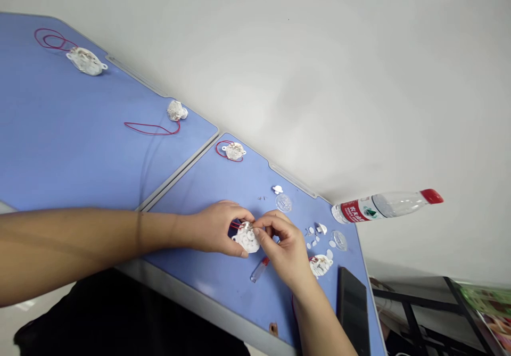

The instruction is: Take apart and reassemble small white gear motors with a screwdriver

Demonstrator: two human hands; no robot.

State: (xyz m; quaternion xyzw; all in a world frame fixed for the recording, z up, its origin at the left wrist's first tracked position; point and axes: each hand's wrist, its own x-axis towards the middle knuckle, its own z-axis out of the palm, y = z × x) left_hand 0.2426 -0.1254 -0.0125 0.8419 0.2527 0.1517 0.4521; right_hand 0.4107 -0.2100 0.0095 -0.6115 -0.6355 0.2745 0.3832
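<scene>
Five of them in all, five rounded white plastic gear housings: one [248, 240] sat in the left hand [215, 228] above the counter [207, 185], and four others [234, 151] lay spread across it. The left grip was closed around that held housing, thumb along its near rim, red wires emerging beside it; the right hand [289, 249] had thumb and forefinger drawn together at its edge, though whether they pinched some tiny part, you couldn't tell. Two clear, domed plastic discs [283, 203] there were, two small white knobbed plastic pieces [278, 189] too, with several flat white plastic discs [332, 244] scattered at the right. One slim tool with a clear-and-red handle [259, 272] lay just beside the right hand; one flat black rectangular slab [353, 311] rested near the right edge. And what a surface: smooth blue panels, grey-edged, meeting at a diagonal seam, up against a plain pale wall [279, 79]! One clear plastic bottle [395, 205], red-capped and red-labelled, stood by that wall, tilted in view, with a black bar frame [411, 313] beyond the counter's end.
</scene>
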